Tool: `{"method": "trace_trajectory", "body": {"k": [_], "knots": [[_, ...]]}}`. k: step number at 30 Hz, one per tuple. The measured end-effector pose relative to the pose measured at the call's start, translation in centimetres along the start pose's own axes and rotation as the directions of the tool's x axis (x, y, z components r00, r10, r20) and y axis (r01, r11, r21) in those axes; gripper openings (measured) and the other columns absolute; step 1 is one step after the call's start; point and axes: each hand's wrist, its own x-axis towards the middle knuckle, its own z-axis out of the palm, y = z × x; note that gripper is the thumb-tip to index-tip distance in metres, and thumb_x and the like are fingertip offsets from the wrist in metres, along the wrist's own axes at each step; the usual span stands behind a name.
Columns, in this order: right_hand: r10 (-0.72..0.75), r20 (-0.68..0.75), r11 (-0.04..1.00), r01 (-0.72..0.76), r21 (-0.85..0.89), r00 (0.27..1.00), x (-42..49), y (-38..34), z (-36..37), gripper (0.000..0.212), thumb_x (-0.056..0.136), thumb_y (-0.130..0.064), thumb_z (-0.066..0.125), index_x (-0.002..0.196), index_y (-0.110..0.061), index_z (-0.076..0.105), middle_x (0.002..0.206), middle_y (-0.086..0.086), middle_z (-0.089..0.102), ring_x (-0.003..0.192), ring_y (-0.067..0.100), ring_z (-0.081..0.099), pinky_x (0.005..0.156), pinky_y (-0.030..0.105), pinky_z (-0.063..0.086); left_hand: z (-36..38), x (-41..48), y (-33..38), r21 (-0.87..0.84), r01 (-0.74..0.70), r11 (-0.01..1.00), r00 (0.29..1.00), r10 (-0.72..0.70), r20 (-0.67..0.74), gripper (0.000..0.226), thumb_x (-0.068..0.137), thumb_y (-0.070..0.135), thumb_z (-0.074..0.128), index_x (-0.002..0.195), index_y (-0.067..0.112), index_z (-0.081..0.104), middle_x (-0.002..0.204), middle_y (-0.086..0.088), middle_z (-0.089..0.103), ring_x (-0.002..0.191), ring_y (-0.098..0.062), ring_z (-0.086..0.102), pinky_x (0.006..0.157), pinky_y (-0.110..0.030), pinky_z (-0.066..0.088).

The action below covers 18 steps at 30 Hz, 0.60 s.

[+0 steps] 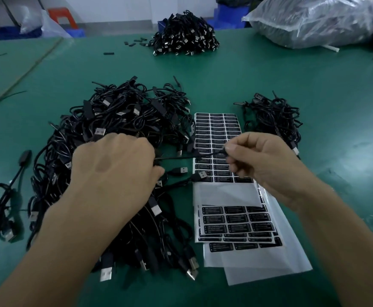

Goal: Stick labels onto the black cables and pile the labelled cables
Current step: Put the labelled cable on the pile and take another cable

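Black cable (176, 157) looks light, floppy, so hold near ends: right hand (261, 165) pinches 1 end, left hand (114, 171) fingers curl round the other.

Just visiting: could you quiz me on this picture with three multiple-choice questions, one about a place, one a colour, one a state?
1. The label sheets lie: A) between the big cable pile and the small cable pile B) on a chair C) on the floor.
2. The table is: A) white B) green C) red.
3. The right hand: A) lies flat B) pinches a black cable C) holds scissors.
Answers: 1A, piles flank the sheets; 2B, green surface throughout; 3B, fingertips grip the cable's end.
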Motion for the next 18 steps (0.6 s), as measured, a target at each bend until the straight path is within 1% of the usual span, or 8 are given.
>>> {"method": "trace_trajectory", "body": {"k": [2, 4, 6, 8, 10, 12, 15, 18], "knots": [[-0.016, 0.037, 0.999, 0.017, -0.037, 0.999, -0.3, 0.2, 0.1, 0.009, 0.092, -0.007, 0.066, 0.089, -0.011, 0.073, 0.072, 0.003, 0.072, 0.063, 0.01, 0.066, 0.055, 0.017, 0.051, -0.5, -0.6, 1.0, 0.077, -0.045, 0.996, 0.996, 0.05, -0.072, 0.039, 0.086, 0.069, 0.056, 0.095, 0.033, 0.067, 0.094, 0.01, 0.062, 0.095, -0.019, 0.061, 0.077, -0.035, 0.046], [-0.048, 0.091, 0.995, 0.055, -0.079, 0.995, -0.6, 0.3, 0.3, 0.015, 0.091, -0.003, 0.066, 0.09, -0.014, 0.076, 0.077, 0.007, 0.075, 0.066, 0.013, 0.068, 0.059, 0.02, 0.055, -0.9, -1.3, 2.6, 0.103, -0.11, 0.989, 0.981, 0.125, -0.151, 0.049, 0.077, 0.072, 0.062, 0.105, 0.031, 0.067, 0.109, 0.007, 0.069, 0.106, -0.022, 0.062, 0.089, -0.042, 0.044], [-0.081, 0.161, 0.985, 0.103, -0.137, 0.984, -0.8, 0.3, 0.5, 0.019, 0.093, -0.001, 0.064, 0.096, -0.014, 0.077, 0.08, 0.008, 0.076, 0.067, 0.013, 0.067, 0.064, 0.026, 0.057, -0.8, -1.8, 4.6, -0.007, -0.254, 0.967, 0.932, 0.243, -0.271, 0.049, 0.078, 0.061, 0.069, 0.11, 0.023, 0.07, 0.105, 0.002, 0.074, 0.099, -0.024, 0.069, 0.095, -0.043, 0.048], [-0.111, 0.231, 0.975, 0.152, -0.165, 0.966, -1.0, 0.3, 0.5, 0.018, 0.093, 0.001, 0.062, 0.1, -0.01, 0.075, 0.079, 0.006, 0.075, 0.065, 0.008, 0.066, 0.062, 0.023, 0.054, -0.6, -1.9, 6.1, -0.14, -0.372, 0.918, 0.889, 0.308, -0.339, 0.038, 0.087, 0.044, 0.064, 0.115, 0.019, 0.069, 0.1, 0.002, 0.075, 0.091, -0.022, 0.072, 0.091, -0.039, 0.053], [-0.118, 0.263, 0.98, 0.154, -0.123, 0.958, -1.2, 0.2, 0.5, 0.011, 0.089, -0.001, 0.066, 0.099, -0.007, 0.068, 0.078, 0.007, 0.075, 0.065, 0.012, 0.069, 0.059, 0.022, 0.053, -0.4, -1.8, 6.5, -0.299, -0.344, 0.89, 0.932, 0.283, -0.228, 0.031, 0.097, 0.038, 0.049, 0.125, 0.028, 0.059, 0.108, 0.011, 0.069, 0.098, -0.017, 0.066, 0.086, -0.03, 0.048], [-0.092, 0.256, 0.993, 0.11, -0.054, 0.962, -1.3, 0.1, 0.5, 0.019, 0.085, -0.009, 0.07, 0.097, -0.006, 0.055, 0.078, 0.012, 0.075, 0.065, 0.018, 0.071, 0.056, 0.023, 0.052, 1.0, -1.4, 5.8, -0.429, -0.263, 0.864, 0.965, 0.233, -0.122, 0.021, 0.103, 0.036, 0.041, 0.118, 0.037, 0.056, 0.107, 0.015, 0.065, 0.098, -0.012, 0.062, 0.08, -0.027, 0.048], [-0.085, 0.126, 0.994, 0.094, -0.064, 0.988, -1.3, 0.3, 0.5, 0.027, 0.084, -0.019, 0.073, 0.095, -0.009, 0.051, 0.076, 0.014, 0.075, 0.063, 0.02, 0.07, 0.052, 0.022, 0.051, 2.9, -0.5, 5.0, -0.655, -0.172, 0.736, 0.982, 0.184, -0.051, 0.024, 0.102, 0.039, 0.042, 0.097, 0.032, 0.064, 0.086, 0.012, 0.064, 0.081, -0.01, 0.061, 0.071, -0.039, 0.053], [-0.123, -0.168, 0.974, 0.086, -0.211, 0.978, -1.1, 0.7, -0.3, 0.01, 0.092, -0.021, 0.07, 0.091, -0.016, 0.062, 0.077, 0.002, 0.075, 0.065, 0.016, 0.07, 0.054, 0.023, 0.053, 4.2, -0.3, 5.2, -0.709, -0.198, 0.677, 0.978, 0.186, -0.096, 0.026, 0.101, 0.04, 0.046, 0.095, 0.026, 0.067, 0.086, 0.012, 0.061, 0.081, -0.006, 0.057, 0.074, -0.038, 0.051]]}}
